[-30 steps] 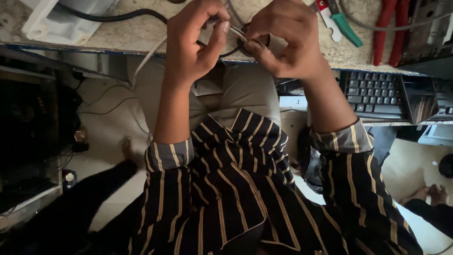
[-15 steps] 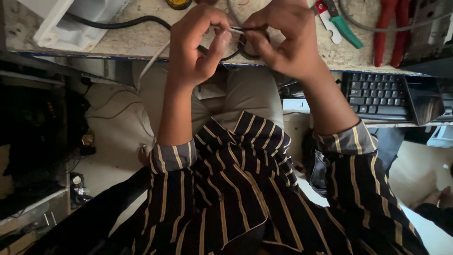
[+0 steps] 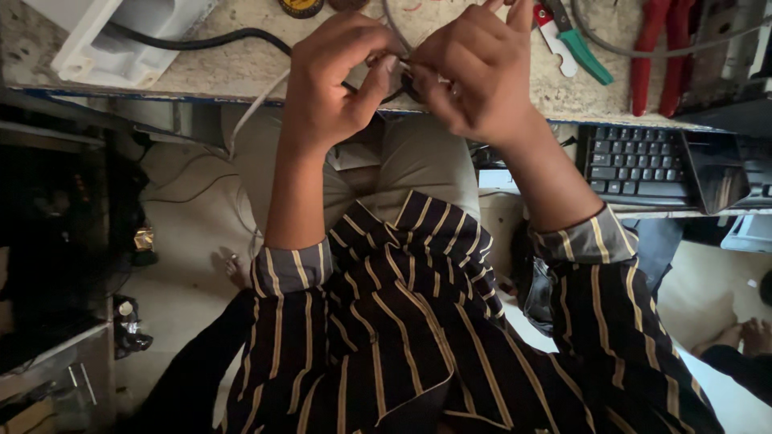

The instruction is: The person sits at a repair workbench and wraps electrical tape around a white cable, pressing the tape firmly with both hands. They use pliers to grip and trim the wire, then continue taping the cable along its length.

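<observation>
My left hand (image 3: 334, 76) and my right hand (image 3: 474, 68) meet at the front edge of a worn stone workbench (image 3: 241, 68). Between their fingertips they pinch a thin grey wire (image 3: 398, 36) and a small dark part, mostly hidden by the fingers. Both thumbs press toward each other over it. My sleeves are dark with tan stripes, rolled at the forearms.
A white plastic casing (image 3: 121, 40) with a black cable (image 3: 201, 40) lies at the bench's left. Red-handled pliers (image 3: 655, 56) and a green-handled tool (image 3: 583, 48) lie right. A black keyboard (image 3: 635, 165) sits on a lower shelf. Another person's bare feet (image 3: 744, 337) show bottom right.
The view has shifted slightly; my hands stay together on the wire, with fingers pinching closer and the right hand turned a little over the left thumb.
</observation>
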The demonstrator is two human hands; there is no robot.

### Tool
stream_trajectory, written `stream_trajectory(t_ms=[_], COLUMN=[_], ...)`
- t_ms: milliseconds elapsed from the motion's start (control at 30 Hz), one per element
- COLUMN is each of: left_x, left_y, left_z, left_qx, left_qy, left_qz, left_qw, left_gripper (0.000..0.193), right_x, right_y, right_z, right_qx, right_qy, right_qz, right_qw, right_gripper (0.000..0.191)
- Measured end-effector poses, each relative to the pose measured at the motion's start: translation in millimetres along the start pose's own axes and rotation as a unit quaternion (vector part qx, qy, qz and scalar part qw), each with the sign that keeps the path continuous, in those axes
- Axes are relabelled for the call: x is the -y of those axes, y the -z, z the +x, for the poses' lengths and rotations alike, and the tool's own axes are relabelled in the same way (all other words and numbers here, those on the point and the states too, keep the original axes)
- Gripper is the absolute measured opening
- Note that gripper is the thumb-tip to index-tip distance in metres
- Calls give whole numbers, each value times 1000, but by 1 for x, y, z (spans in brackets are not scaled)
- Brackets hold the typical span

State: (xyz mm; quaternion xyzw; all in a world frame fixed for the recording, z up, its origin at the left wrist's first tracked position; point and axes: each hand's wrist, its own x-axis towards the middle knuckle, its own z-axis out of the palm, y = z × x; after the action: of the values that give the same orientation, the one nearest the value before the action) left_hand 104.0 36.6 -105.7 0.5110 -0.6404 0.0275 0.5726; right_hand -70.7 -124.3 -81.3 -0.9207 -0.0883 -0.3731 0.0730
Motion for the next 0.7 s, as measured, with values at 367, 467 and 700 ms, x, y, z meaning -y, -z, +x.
stream_trajectory(t_ms=[367,467,700], left_x=[-3,0,7], left_y=[-4,-4,-10], left_z=[-4,-6,-10], left_qx=[-6,-4,-59], left_qy=[33,50,124], left_qz=[2,-24,-89], left_qw=[999,998,987], left_gripper=[16,19,9], right_x=[1,4,7], right_y=[1,0,-5], right_z=[2,5,4], right_qx=[-10,-11,-16], right_qy=[33,55,122], right_qz=[13,-9,-14], right_qw=[999,998,992], right_gripper=[10,12,18])
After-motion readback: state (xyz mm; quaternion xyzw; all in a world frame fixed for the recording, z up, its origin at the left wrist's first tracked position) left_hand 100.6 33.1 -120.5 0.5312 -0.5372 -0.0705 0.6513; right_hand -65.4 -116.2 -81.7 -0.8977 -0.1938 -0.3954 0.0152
